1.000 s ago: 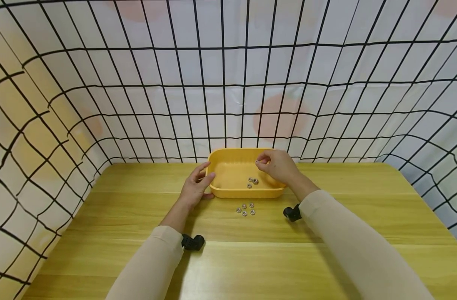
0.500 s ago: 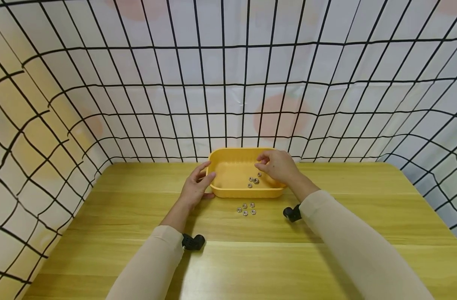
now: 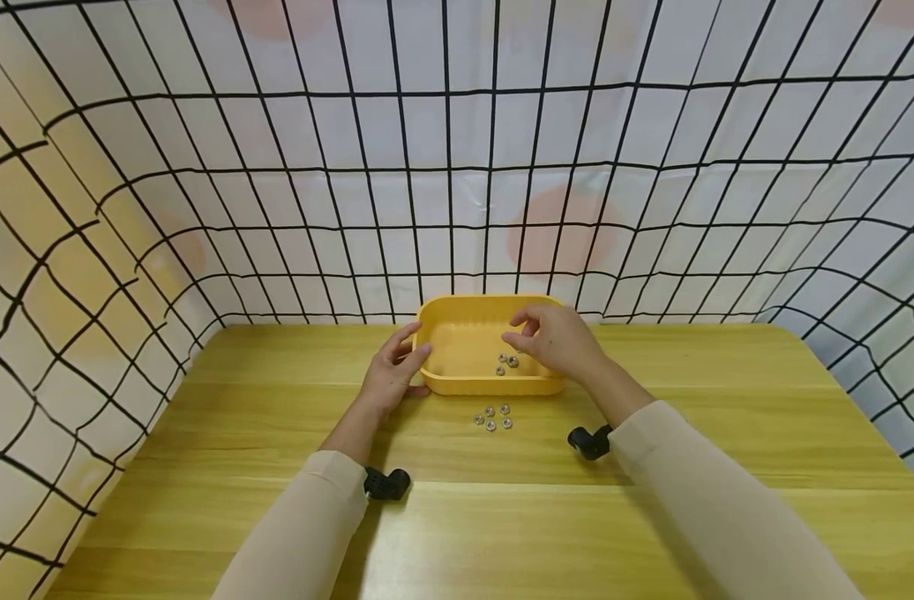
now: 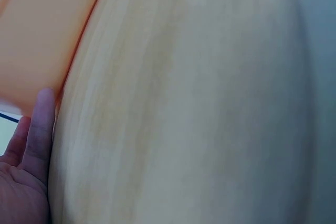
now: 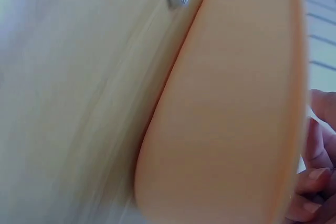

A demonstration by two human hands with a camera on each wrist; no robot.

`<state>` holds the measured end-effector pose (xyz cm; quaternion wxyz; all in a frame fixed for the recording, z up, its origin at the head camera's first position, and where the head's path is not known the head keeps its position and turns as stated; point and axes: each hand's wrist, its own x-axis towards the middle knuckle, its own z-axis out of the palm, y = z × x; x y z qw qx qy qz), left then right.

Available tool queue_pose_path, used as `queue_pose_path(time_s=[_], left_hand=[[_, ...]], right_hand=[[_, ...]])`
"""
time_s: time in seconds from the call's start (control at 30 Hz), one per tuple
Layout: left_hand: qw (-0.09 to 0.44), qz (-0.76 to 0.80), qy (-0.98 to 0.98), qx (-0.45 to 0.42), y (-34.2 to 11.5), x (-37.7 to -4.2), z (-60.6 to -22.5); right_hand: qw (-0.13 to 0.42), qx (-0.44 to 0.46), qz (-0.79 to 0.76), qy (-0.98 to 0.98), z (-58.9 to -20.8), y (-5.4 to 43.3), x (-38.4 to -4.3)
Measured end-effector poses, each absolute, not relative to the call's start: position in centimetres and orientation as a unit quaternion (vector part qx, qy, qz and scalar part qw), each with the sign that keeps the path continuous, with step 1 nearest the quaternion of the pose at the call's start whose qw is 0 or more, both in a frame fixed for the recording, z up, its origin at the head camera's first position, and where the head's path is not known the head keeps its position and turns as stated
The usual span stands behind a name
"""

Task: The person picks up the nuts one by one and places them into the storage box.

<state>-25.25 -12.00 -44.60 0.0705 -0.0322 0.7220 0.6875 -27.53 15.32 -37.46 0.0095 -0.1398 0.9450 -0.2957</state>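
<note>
A shallow yellow plastic tray (image 3: 457, 386) stands near the back of the table. My left hand (image 3: 385, 375) holds its left end, thumb at the rim and fingers along the outside. In the left wrist view, fingers (image 4: 39, 135) lie against the tray wall. Over the tray's right part hovers my right hand (image 3: 557, 337), thumb and index finger parted with nothing seen between them. Several metal hex nuts (image 3: 512, 362) lie on the tray floor, one mostly hidden below the right hand. More loose nuts (image 3: 490, 426) sit on the table just before the tray.
The wooden table (image 3: 471, 533) spreads out on all sides of the tray. Behind the tray, a black wire grid (image 3: 449, 171) with a pale patterned cloth rises along the table's back edge. Each wrist carries a small black camera (image 3: 387, 484).
My right hand has let go of a nut, which dropped into the tray. Then the hand shifted slightly toward me with its fingers parted. My left hand has stayed at the tray.
</note>
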Motion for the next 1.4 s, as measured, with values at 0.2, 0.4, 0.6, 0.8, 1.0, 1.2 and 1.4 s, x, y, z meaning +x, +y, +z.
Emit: queue_pose_path(time_s=[0.2,0.4,0.6,0.8,1.0,1.2,1.4], left_hand=[[0.065,0.686,0.724,-0.033,-12.0,-25.3,-44.7],[0.064,0.685,0.725,-0.032,-11.9,-25.1,-44.6],[0.067,0.685,0.724,-0.035,-12.0,-25.3,-44.7],[0.072,0.684,0.725,-0.031,-12.0,-25.4,-44.9],[0.068,0.682,0.728,-0.029,-12.0,-25.5,-44.8],[0.067,0.679,0.731,-0.029,-12.0,-25.3,-44.8],[0.069,0.680,0.730,-0.029,-12.0,-25.4,-44.8]], right_hand=[[0.006,-0.151,-0.294,0.944,-36.8,14.6,-25.0],[0.018,-0.179,-0.299,0.937,-36.7,14.0,-22.9],[0.059,-0.197,-0.327,0.922,-37.3,14.0,-21.2],[0.114,-0.209,-0.347,0.907,-38.4,14.5,-20.0],[0.171,-0.190,-0.372,0.892,-39.8,15.4,-19.8],[0.203,-0.175,-0.368,0.890,-40.9,16.1,-20.0],[0.185,-0.191,-0.345,0.900,-41.8,16.3,-20.2]])
